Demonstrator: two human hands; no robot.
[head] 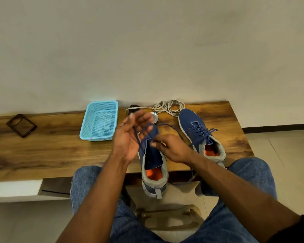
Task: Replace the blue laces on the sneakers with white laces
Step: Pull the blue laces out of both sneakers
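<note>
Right fingers (155,143) pinch the blue lace (139,142), seemingly; left hand (130,135) spread wide, lace draped across. A jerk could tip the overhanging sneaker (153,165) off the tabletop (42,146).

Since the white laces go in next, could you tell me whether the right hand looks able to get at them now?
Probably not yet: the right hand pinches the blue lace, though the path to the white laces looks open.
</note>
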